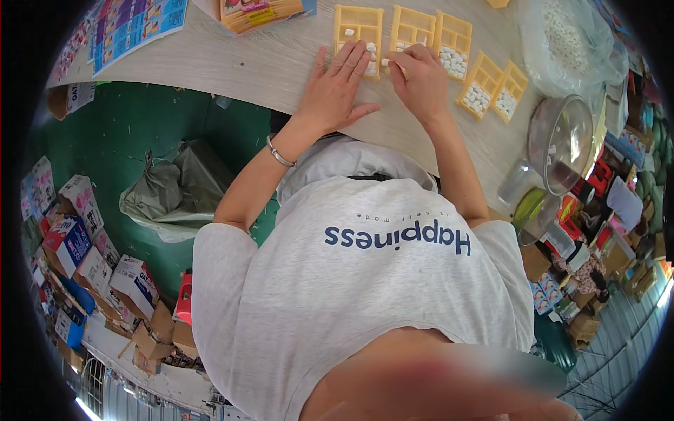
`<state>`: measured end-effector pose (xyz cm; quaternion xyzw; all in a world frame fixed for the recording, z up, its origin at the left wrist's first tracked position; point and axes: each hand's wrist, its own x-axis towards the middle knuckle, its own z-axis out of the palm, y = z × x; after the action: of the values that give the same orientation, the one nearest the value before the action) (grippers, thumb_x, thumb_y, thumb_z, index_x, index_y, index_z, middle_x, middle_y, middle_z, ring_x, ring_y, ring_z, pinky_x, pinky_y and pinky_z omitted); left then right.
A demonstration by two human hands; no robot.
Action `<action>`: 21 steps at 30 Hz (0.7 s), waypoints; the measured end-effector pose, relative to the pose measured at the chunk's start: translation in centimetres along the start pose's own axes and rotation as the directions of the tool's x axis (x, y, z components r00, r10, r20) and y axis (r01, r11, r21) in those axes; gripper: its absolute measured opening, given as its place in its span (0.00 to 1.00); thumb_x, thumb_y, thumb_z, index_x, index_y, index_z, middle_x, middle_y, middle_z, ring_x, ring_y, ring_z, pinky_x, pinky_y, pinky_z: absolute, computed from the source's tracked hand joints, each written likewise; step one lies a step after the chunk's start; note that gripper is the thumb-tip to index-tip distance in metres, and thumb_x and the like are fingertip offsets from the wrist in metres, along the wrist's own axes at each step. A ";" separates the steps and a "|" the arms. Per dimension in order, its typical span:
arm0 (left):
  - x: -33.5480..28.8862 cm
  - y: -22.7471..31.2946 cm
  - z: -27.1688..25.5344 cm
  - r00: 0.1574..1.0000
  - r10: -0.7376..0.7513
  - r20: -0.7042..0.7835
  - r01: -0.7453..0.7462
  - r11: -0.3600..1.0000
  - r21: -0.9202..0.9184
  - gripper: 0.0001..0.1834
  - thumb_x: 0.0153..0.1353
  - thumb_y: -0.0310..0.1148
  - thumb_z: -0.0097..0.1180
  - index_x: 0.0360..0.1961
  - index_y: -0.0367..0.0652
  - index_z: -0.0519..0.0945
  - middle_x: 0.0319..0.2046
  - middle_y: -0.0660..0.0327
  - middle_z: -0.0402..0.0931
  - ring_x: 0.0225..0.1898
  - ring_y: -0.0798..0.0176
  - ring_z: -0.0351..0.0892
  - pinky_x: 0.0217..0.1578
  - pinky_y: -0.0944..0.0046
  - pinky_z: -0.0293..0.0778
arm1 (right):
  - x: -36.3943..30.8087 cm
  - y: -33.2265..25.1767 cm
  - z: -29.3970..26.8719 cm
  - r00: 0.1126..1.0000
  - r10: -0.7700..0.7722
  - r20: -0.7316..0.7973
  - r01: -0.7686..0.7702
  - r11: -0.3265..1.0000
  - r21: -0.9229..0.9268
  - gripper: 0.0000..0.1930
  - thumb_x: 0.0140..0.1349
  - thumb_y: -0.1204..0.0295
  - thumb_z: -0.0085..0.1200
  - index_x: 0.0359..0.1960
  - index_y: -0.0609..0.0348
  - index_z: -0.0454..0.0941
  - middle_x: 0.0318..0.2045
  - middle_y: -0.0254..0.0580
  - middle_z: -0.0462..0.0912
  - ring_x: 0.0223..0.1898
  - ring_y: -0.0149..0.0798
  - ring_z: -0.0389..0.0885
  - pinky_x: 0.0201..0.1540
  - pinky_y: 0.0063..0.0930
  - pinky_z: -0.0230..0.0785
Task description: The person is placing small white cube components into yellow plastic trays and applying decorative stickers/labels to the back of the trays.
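My left hand (337, 90) lies flat with fingers spread across the near part of a pale yellow compartment tray (338, 24). Small white pellets (349, 32) show in that tray, some partly under my fingertips. Beside it, my right hand (421, 83) is closed in a pinch at the near end of a second yellow tray (413, 22). A white piece (385, 62) shows by its fingertips; whether they grip it is hidden. Further right stand a third tray (453, 28) and two smaller-looking trays (484, 70), all with white pellets in their near compartments.
A clear bag of white pellets (564, 42) sits at the table's right, with a transparent bowl (562, 140) nearer me. Printed sheets (140, 28) and an open box of stick-like pieces (260, 15) lie far left. A grey-green sack (179, 189) and cartons (133, 284) rest on the floor.
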<state>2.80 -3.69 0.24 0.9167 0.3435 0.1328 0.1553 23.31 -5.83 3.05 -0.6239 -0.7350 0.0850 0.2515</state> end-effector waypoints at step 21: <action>-2.2 -2.4 -1.1 0.940 -0.246 -0.235 0.224 0.967 -0.117 0.49 0.64 0.61 0.52 0.73 0.37 0.55 0.74 0.46 0.52 0.76 0.46 0.48 0.71 0.35 0.41 | 6.4 1.1 1.2 0.959 0.214 0.187 -0.276 0.857 0.435 0.08 0.66 0.67 0.57 0.36 0.57 0.84 0.33 0.32 0.84 0.27 0.28 0.76 0.27 0.23 0.65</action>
<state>-0.62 -3.20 0.07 0.8374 0.4611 0.2420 0.1664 23.12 0.74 3.24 -0.6289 -0.6236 0.3277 0.3290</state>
